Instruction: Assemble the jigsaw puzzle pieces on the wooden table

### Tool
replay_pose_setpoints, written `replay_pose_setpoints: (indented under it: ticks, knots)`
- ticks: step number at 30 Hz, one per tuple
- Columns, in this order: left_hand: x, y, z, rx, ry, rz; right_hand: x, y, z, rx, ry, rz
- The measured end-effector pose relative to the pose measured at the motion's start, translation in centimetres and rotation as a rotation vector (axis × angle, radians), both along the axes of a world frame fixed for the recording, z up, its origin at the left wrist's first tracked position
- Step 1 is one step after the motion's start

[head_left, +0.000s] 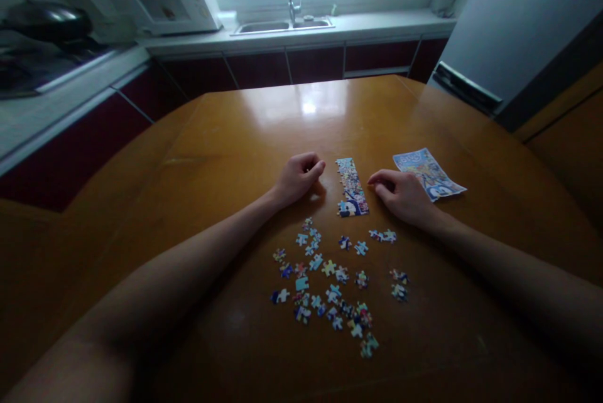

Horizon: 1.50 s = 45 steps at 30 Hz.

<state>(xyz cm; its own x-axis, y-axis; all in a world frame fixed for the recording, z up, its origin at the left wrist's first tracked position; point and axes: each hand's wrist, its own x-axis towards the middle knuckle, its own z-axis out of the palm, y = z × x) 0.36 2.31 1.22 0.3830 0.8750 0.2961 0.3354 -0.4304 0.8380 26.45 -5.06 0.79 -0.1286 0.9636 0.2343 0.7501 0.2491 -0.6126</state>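
A narrow joined strip of jigsaw puzzle lies on the wooden table between my hands. My left hand rests just left of the strip, its fingers curled in with the thumb over them; nothing shows inside. My right hand lies just right of the strip with fingers curled loosely, fingertips close to its edge. Several loose puzzle pieces are scattered on the table nearer to me, between my forearms. A printed picture sheet lies flat just beyond my right hand.
A kitchen counter with a sink and tap runs along the far wall under a window. A white microwave stands on it. A stove with a dark pan is at the left. A grey fridge stands at the right.
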Motion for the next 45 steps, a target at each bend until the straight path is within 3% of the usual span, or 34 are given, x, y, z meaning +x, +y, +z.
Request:
replay_pose_setpoints:
  ticks: [45]
  knots:
    - [0.14, -0.13, 0.01, 0.012, 0.016, -0.032, -0.07, 0.00, 0.21, -0.002, -0.017, 0.009]
